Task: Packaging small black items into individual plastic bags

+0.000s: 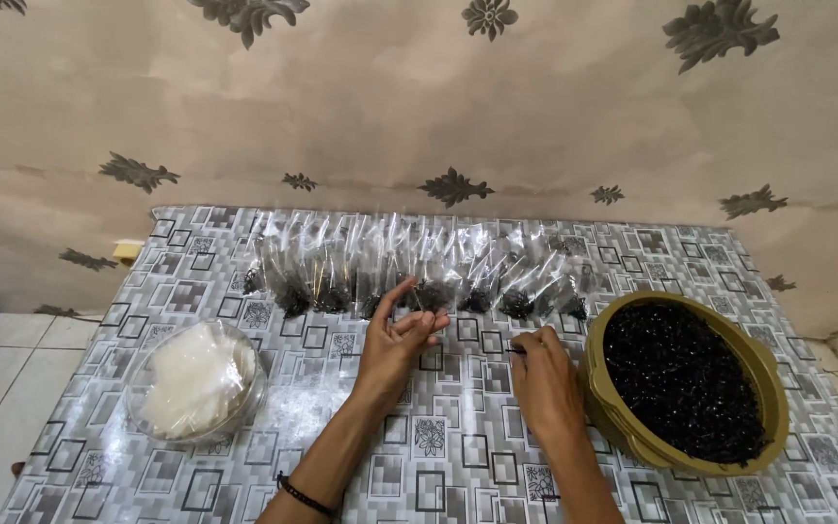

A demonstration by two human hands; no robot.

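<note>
small clear bags [419, 272]: a row along the far side of the table [458, 466], each with a dark clump at the bottom
handling: likely light, limp, slippery film; pinch at the empty top
left hand [395, 340]: fingers spread, touching a middle bag
right hand [540, 374]: loosely curled, pinching a tiny dark bit
olive basin [623, 422]: right, full of dark bits
clear tub [196, 388]: near left, white contents

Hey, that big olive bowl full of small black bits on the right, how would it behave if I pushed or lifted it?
The olive bowl is filled nearly to its rim with black bits, so it probably feels heavy. Its wide, low shape suggests it would slide rather than tip. A tilt would likely spill the loose bits beside the right hand.
</note>
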